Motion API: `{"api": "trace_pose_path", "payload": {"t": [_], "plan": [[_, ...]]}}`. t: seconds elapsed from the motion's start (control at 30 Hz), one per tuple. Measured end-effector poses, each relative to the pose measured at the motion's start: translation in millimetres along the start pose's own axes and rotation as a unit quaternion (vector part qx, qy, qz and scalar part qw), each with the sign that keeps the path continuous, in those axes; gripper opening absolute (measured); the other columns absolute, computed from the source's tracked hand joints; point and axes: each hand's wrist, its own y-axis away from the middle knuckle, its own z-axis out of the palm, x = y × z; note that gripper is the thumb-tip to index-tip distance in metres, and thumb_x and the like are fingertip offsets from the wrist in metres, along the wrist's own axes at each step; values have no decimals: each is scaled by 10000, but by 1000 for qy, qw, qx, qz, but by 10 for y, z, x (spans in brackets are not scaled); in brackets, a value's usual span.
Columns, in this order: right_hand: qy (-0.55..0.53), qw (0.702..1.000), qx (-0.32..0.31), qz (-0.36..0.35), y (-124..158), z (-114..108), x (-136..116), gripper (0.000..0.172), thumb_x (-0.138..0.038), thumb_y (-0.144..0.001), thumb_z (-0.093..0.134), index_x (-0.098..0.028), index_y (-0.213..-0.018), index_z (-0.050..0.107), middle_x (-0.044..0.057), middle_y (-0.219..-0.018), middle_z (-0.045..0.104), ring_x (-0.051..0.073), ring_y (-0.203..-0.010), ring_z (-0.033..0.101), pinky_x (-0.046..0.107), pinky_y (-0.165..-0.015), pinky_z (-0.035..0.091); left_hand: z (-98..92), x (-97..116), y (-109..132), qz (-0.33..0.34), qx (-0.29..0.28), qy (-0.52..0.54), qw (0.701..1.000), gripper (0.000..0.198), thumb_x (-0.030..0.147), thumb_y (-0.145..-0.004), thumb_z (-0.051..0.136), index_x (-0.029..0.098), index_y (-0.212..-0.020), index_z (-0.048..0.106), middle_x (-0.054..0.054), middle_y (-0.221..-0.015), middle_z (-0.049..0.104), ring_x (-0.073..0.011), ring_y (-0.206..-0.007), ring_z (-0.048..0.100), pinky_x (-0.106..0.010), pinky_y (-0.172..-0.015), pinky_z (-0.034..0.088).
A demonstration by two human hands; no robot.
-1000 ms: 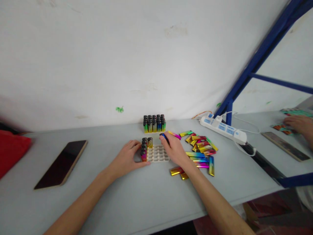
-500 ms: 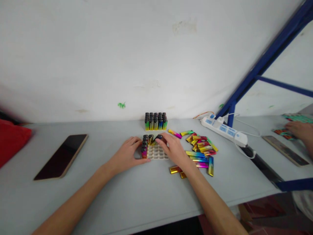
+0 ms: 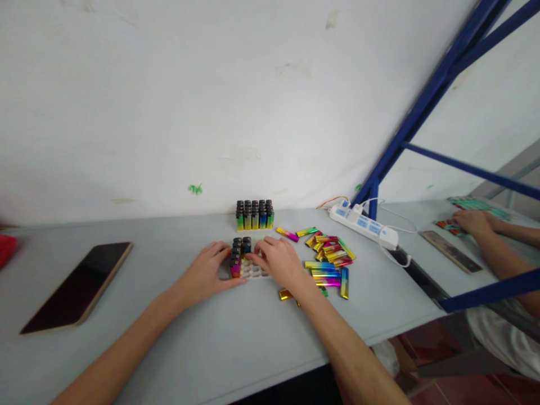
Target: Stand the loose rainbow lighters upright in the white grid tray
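A pale tray (image 3: 254, 270) with rows of holes lies on the table, its left column filled with upright black-topped lighters (image 3: 235, 259). My left hand (image 3: 202, 270) is curled around the tray's left side, thumb along the front edge and fingers behind. My right hand (image 3: 278, 260) reaches over the tray from the right. Its thumb and fingertips close on a dark-topped lighter (image 3: 247, 246) standing in the second column; the fingers partly hide it. To the right is a loose pile of shiny multicoloured lighters (image 3: 327, 275), their details small.
A block of upright lighters (image 3: 255, 216) stands by the wall. On the left lies a dark phone-like slab (image 3: 80, 284). A white power strip (image 3: 365, 224) with cables sits near a blue metal frame (image 3: 386, 160). Beyond it, another person's hands (image 3: 475, 222) work at the right.
The view has swung to the right. The lighter in my right hand was tilted over the tray and now stands upright in the second column. My left hand keeps its place at the tray.
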Motion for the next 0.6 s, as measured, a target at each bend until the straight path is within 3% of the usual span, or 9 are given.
{"api": "trace_pose_path", "payload": {"t": [0.1, 0.2, 0.3, 0.4, 0.5, 0.6], "plan": [[-17, 999, 36, 35, 10, -95, 221, 347, -428, -1165, 539, -197, -1034, 762, 68, -979, 785, 207, -884, 710, 311, -831, 470, 4, -6, -13, 0, 1, 1, 1000, 686, 778, -783, 812, 221, -1182, 775, -157, -1245, 757, -400, -1168, 710, -577, -1073, 589], [24, 990, 88, 107, 45, -161, 548, 284, -339, -1160, 545, -182, -1141, 781, 119, -1126, 781, 262, -1079, 701, 344, -956, 482, -3, 6, -26, -4, -6, -1, 1000, 712, 793, -779, 800, 208, -1185, 776, -167, -1253, 751, -407, -1173, 711, -584, -1087, 584], [75, 980, 67, 174, 92, -150, 798, 241, -329, -1093, 668, -172, -1235, 784, 162, -1240, 742, 312, -1184, 667, 386, -1026, 488, -16, 28, -32, -10, -9, 0, 1000, 714, 794, -779, 795, 193, -1164, 778, -173, -1244, 749, -407, -1165, 712, -585, -1082, 586], [92, 978, 41, 183, 118, -82, 902, 203, -329, -1063, 706, -188, -1177, 798, 167, -1256, 719, 327, -1209, 653, 411, -1039, 498, -25, 52, -28, -10, -10, 2, 1000, 694, 764, -792, 799, 172, -1152, 772, -176, -1231, 746, -394, -1152, 711, -570, -1084, 585], [44, 981, 79, 171, 113, -15, 933, 165, -292, -1040, 716, -173, -1135, 778, 163, -1218, 732, 322, -1191, 657, 424, -1038, 503, -27, 73, -21, -12, -6, 0, 1000, 689, 767, -796, 794, 177, -1152, 767, -163, -1221, 747, -386, -1149, 706, -557, -1090, 578], [-109, 970, 137, 167, 91, 10, 935, 150, -291, -1002, 716, -164, -1079, 740, 122, -1089, 771, 272, -1030, 696, 401, -962, 527, -20, 82, -18, -13, 0, 7, 1000, 682, 780, -782, 801, 199, -1138, 770, -145, -1210, 749, -378, -1134, 707, -547, -1083, 579]]}}
